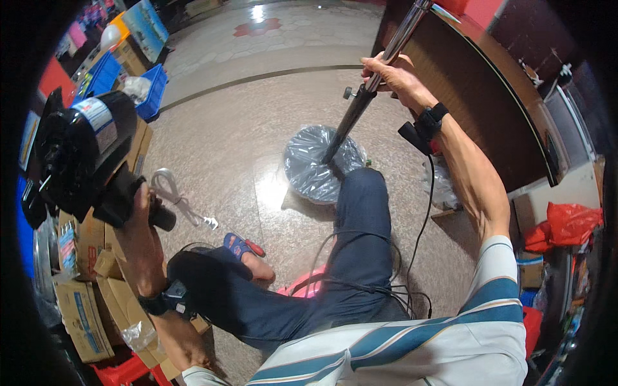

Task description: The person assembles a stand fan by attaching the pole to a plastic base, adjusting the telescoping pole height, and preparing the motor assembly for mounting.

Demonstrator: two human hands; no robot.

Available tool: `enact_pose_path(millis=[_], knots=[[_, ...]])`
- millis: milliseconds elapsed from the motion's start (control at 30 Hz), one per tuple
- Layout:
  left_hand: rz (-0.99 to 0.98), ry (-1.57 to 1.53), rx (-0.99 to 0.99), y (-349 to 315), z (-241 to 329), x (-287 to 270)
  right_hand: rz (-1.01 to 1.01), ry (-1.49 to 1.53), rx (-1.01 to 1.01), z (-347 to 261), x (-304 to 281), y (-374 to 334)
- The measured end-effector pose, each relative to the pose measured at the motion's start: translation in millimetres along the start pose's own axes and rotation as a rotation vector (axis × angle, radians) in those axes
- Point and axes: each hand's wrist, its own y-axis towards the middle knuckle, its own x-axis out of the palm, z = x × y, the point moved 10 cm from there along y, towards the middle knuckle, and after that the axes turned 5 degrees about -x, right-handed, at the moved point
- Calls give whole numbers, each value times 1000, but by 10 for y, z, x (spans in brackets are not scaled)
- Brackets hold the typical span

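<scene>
left hand (138, 222): closed tight around the neck of a black fan motor (80, 151), fingers wrapped fully round it, no gap showing; it holds the motor raised at the left of the frame
fan motor: one, black, with a pale label on its housing, tilted toward the upper left; a white power cord (177, 196) hangs from it and ends in a plug just right of the hand
right hand (396, 77): closed around a chrome stand pole (386, 55) in the upper middle of the frame, fingers curled over it, thumb side toward the camera
stand pole: one, slanting from the top edge down to the centre; its lower black section (344, 125) meets a round base (318, 164)
knob: one small black clamp knob (349, 93) on the pole just below the right hand
round base: one, wrapped in clear crinkled plastic, flat on the stone floor (244, 122) at the centre, touching the person's knee (367, 186)
wrist devices: two, one black unit strapped on each wrist, left (167, 299) and right (425, 125); a thin black cable runs down from the right one
legs: two, in dark blue trousers; one foot in a blue and red sandal (241, 246)
cardboard boxes (84, 309): several, stacked at the lower left behind the left arm, exact count cannot be told
blue crates (129, 83): two, upper left
red plastic bag (570, 222): one, right edge
</scene>
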Motion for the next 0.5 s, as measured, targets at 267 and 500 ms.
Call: enact_pose_path(millis=[267, 500], knots=[[75, -329, -137, -119, 265, 284, 94, -110, 144, 556, -997, 3], [36, -324, -253, -162, 182, 517, 68, -102, 184, 1137, -1583, 146]])
